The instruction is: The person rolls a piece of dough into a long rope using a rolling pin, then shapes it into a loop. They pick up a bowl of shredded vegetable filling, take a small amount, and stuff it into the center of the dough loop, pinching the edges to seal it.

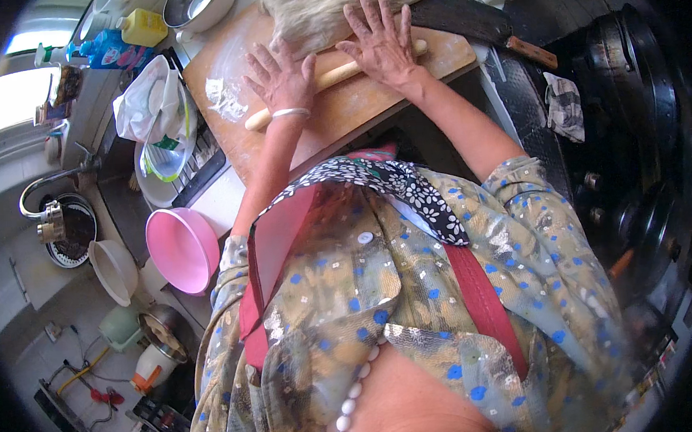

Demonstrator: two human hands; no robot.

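A pale wooden rolling pin (337,76) lies slantwise across a floured wooden board (226,146). My left hand (281,77), with a white bangle at its wrist, is spread palm down over the pin's left part. Toward the pin's right end, my right hand (384,46) lies palm down with fingers spread, its fingertips reaching the large sheet of dough (321,9). Whether either palm presses on the pin is hidden. A small heap of white flour (226,98) sits left of my left hand. Right of the dough lies a large dark-bladed knife (464,18) with a wooden handle.
A metal bowl (214,10) stands beyond the board's left corner. Left of the board are a draining basket with a plastic bag (149,103), a pink bowl (183,250) and a sink faucet (52,216). A checked cloth (564,107) hangs near the dark stove at right.
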